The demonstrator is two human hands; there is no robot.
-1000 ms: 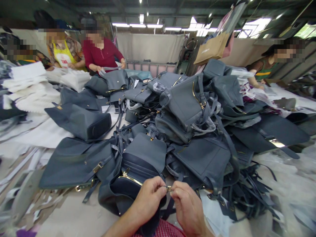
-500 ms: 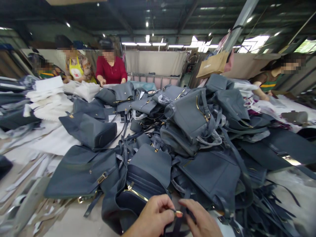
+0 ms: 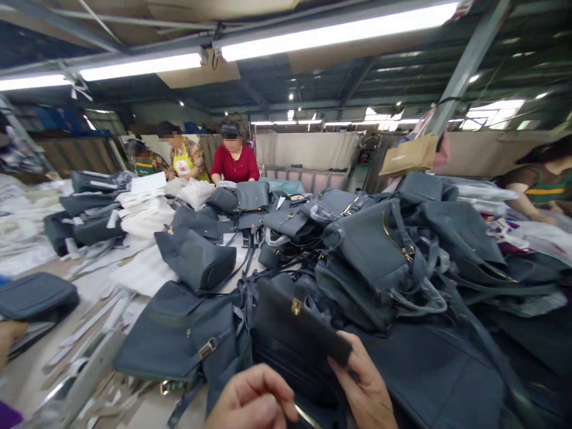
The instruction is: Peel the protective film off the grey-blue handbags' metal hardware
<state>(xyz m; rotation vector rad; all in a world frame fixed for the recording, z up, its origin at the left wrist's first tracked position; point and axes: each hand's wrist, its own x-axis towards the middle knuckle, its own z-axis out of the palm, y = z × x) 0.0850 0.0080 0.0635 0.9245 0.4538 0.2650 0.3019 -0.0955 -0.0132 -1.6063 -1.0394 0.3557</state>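
A dark blue-grey handbag [image 3: 277,333] stands open in front of me, its flap raised, with a small gold clasp [image 3: 295,307] on the flap. My right hand [image 3: 364,384] grips the flap's right corner between thumb and fingers. Low in front of the bag, my left hand [image 3: 254,399] is closed with curled fingers, close to a gold zipper [image 3: 308,417]; whatever is in the fingers cannot be made out. Another dark bag [image 3: 174,333] with a gold buckle lies flat to the left.
Several more dark bags [image 3: 357,262] are heaped across the table. White padding [image 3: 147,208] is stacked at the back left, near paper strips [image 3: 96,319]. A co-worker's hand [image 3: 9,339] touches a bag [image 3: 38,295] at far left. People stand opposite, one in a red top [image 3: 236,164].
My view has tilted up and turned left. My right hand has moved from the strap and small orange-red piece to the bag's flap, which is now raised. My left hand has shifted left.
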